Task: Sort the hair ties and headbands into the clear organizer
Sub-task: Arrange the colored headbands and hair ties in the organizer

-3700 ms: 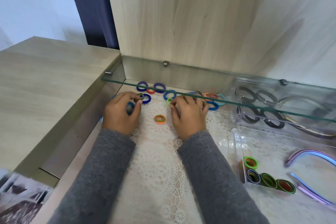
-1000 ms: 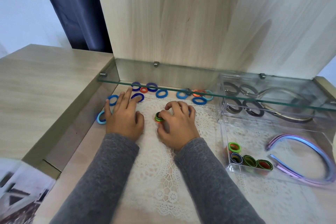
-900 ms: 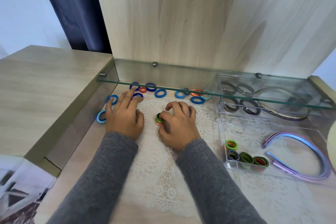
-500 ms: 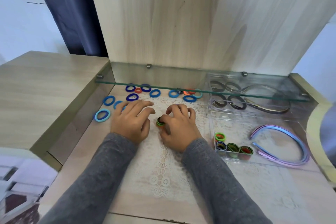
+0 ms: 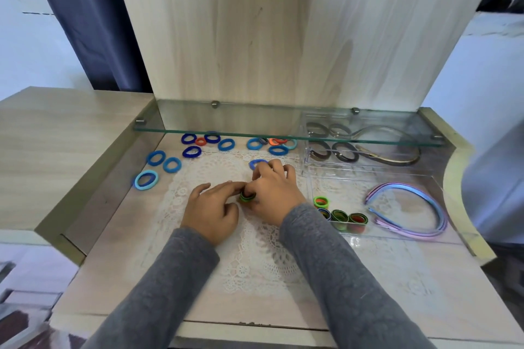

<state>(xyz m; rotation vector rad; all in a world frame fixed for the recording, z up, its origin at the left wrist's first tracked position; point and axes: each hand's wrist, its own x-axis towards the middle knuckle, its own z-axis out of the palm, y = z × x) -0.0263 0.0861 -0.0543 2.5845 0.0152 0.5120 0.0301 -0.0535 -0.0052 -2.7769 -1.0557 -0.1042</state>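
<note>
Fingers [image 5: 224, 188] of the left hand [image 5: 211, 212], loosely straight, have slid rightward since half a second ago and now touch the stack of hair ties [image 5: 248, 196] on the lace mat [image 5: 255, 252]. The right hand [image 5: 273, 195] still pinches that stack between thumb and curled fingers. The clear organizer [image 5: 351, 188] sits apart to the right.
</note>
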